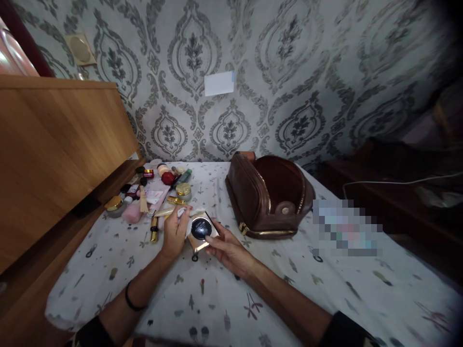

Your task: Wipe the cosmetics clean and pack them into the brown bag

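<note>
My right hand (229, 250) grips a square gold makeup compact (194, 244) with a dark round centre, its thumb lying on the front face. Close by on the left, my left hand (175, 233) is closed on a crumpled white tissue (188, 227), which touches the compact's left side. Beyond my left hand lies a gold-capped tube (176, 200), and a gold and dark lipstick (154, 229) rests just left of it. Right of the compact stands a brown leather toiletry bag (264, 219), its zip undone and its top gaping.
Several cosmetics crowd the left back, among them a red jar (168, 178), a gold-lidded jar (183, 189), a pink item (132, 212) and another gold-lidded jar (114, 204). A wooden cabinet (58, 159) borders the left. The patterned cloth (217, 299) covers the surface; a wallpapered wall (260, 130) rises behind.
</note>
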A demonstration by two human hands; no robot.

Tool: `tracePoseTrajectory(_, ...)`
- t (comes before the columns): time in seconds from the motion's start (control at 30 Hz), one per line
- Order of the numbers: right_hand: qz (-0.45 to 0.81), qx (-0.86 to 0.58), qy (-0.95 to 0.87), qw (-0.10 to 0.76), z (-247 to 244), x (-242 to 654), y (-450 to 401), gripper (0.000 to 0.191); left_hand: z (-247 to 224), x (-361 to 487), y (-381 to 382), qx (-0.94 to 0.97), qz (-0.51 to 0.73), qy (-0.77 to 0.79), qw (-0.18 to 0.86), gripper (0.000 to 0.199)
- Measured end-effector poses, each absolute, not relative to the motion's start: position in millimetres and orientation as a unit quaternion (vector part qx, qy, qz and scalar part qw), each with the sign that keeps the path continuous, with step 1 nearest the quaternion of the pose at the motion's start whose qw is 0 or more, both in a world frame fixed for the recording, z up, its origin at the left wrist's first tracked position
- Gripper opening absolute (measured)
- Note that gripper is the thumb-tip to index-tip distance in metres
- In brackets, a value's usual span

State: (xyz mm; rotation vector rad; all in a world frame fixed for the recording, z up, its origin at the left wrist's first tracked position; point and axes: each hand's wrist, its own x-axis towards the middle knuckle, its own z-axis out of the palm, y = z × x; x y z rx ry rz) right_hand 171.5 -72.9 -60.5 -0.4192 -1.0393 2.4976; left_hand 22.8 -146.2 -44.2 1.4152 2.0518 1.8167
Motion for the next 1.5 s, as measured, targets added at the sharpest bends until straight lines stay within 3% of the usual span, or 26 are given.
tracePoseTrajectory(0.13,0.904,-0.149,-0.342,0.207,-61.0,170.9,-69.9,0.05,-45.3,23.1,-146.4,0.489,0.567,0.661,0.035,0.028)
tracePoseTrajectory(0.4,0.93,-0.117,-0.279,0.21,-70.9,169.3,-64.4,0.039,-48.6,18.1,-148.6,0.68,0.407,0.607,-0.062,0.032)
tracePoseTrajectory(0.57,0.935,-0.14,-0.23,0.231,-68.2,168.5,-62.8,0.037,-42.9,28.1,-151.6,0.763,0.329,0.553,-0.066,0.031)
tracePoseTrajectory(0.77,0.92,-0.165,-0.224,0.276,-65.3,168.5,-57.6,0.034,-40.1,36.6,-154.4,0.739,0.437,0.511,-0.039,0.017)
tracePoseTrajectory(0.93,0.909,-0.174,-0.213,0.312,-71.4,168.4,-55.2,0.033,-40.0,33.9,-156.9,0.584,0.522,0.622,-0.023,0.02)
tracePoseTrajectory(1.27,0.893,-0.143,-0.333,0.266,-65.1,172.4,-67.6,0.047,-47.2,32.6,-143.8,0.435,0.602,0.657,0.13,0.032)
tracePoseTrajectory(1.5,0.859,-0.123,-0.448,0.215,-67.9,173.9,-69.6,0.057,-43.2,22.7,-146.6,0.388,0.624,0.66,0.158,0.044)
